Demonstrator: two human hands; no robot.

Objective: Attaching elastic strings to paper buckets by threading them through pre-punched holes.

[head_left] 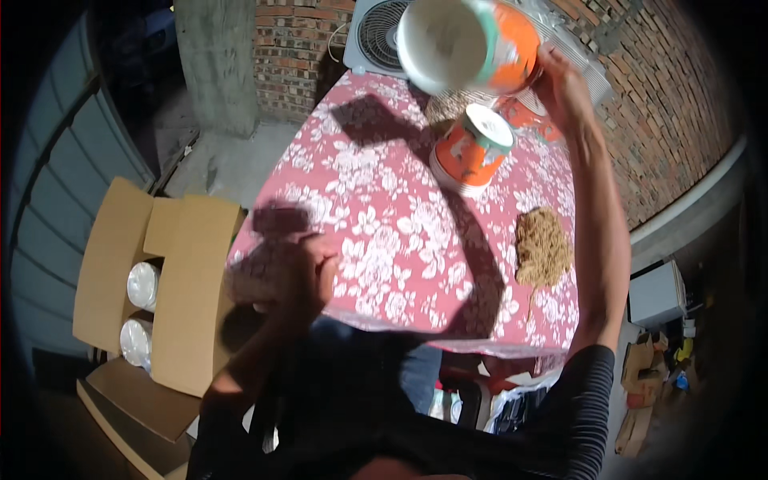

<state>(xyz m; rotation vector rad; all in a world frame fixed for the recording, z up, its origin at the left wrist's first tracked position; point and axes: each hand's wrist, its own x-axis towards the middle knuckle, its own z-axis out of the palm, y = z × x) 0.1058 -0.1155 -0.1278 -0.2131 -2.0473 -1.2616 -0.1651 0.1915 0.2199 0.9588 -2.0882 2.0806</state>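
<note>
My right hand [558,84] is raised over the far right of the table, closed on the rim side of a paper bucket [516,48] in orange, green and white. The bucket lies tipped sideways, its pale hollow inside turned left. Below it a smaller stack of orange and white paper tubs [468,160] stands upside down on the cloth. At the table's near left edge hangs my left hand [318,268], half in shadow. Its fingers look bent, but blur hides whether anything is in them.
A pink flowered cloth [376,200] covers the table. A tan tangled bundle [544,248] lies at right. A grey fan [384,36] and stacked tubs [596,76] stand at the far end. On the left, an open cardboard box [188,296] holds wrapped white stacks [142,286].
</note>
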